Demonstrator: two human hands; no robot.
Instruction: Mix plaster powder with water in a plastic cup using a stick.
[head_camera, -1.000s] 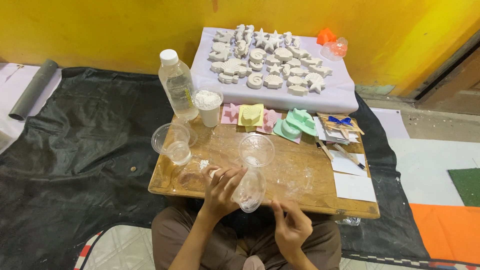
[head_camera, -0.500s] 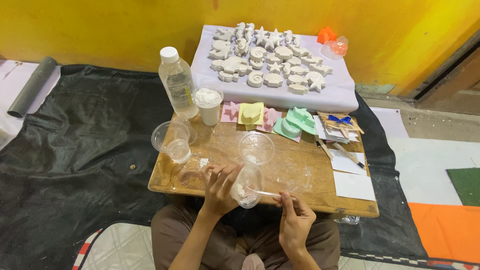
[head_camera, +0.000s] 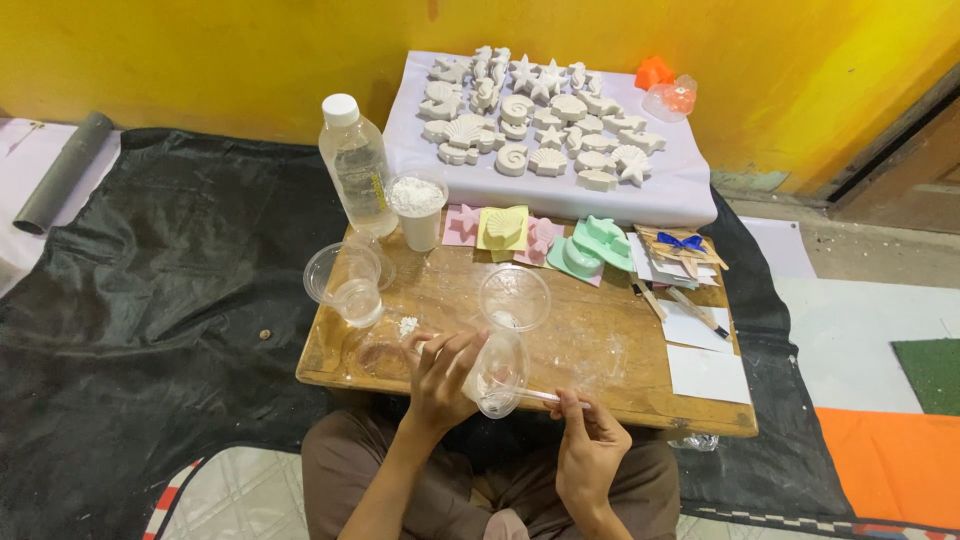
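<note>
My left hand (head_camera: 440, 372) grips a clear plastic cup (head_camera: 497, 373), tilted on its side over the near edge of a low wooden table (head_camera: 600, 345). My right hand (head_camera: 588, 450) pinches a thin white stick (head_camera: 530, 394) whose tip reaches into the cup's mouth. Just beyond the held cup an empty clear cup (head_camera: 514, 297) stands upright. A white cup heaped with white powder (head_camera: 417, 210) and a clear water bottle with a white cap (head_camera: 357, 166) stand at the table's far left.
Two more clear cups (head_camera: 346, 282) sit at the table's left. Coloured moulds (head_camera: 545, 240) line the far edge; paper sheets and sticks (head_camera: 685, 285) lie on the right. White shell and star casts (head_camera: 540, 125) dry on a pale cloth behind. Black sheeting (head_camera: 150, 330) covers the floor.
My right hand has come up from my lap to the table's edge and brought the white stick into the tilted cup. My left hand has kept its hold on the cup.
</note>
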